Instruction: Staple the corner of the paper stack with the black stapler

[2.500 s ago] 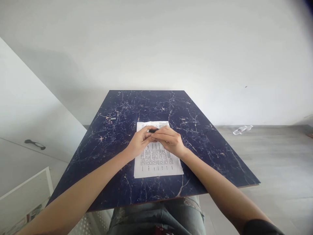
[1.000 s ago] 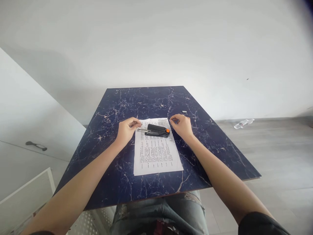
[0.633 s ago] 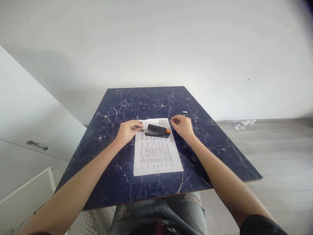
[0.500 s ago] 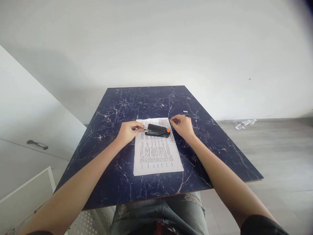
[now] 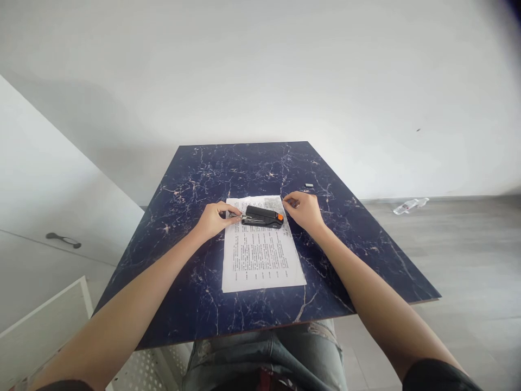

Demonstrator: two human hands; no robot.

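Note:
A black stapler [image 5: 262, 217] with an orange button lies across the top of a printed sheet of paper [image 5: 260, 255] on a dark blue marbled table [image 5: 195, 282]. My left hand [image 5: 214, 219] rests at the stapler's left end, fingers pinched on its metal tray. My right hand [image 5: 303, 209] sits at the paper's upper right corner, fingers curled together in a pinch; what they hold is too small to make out.
A small dark item [image 5: 309, 185] lies on the table beyond my right hand. A plastic bottle [image 5: 408, 206] lies on the grey floor at the right. A white cabinet with a black handle [image 5: 63, 239] stands on the left.
Both hands came apart from over the stapler, which now lies uncovered on the paper. My left hand then slid right and pushed the protruding metal tray in toward the stapler body. The right hand stayed put.

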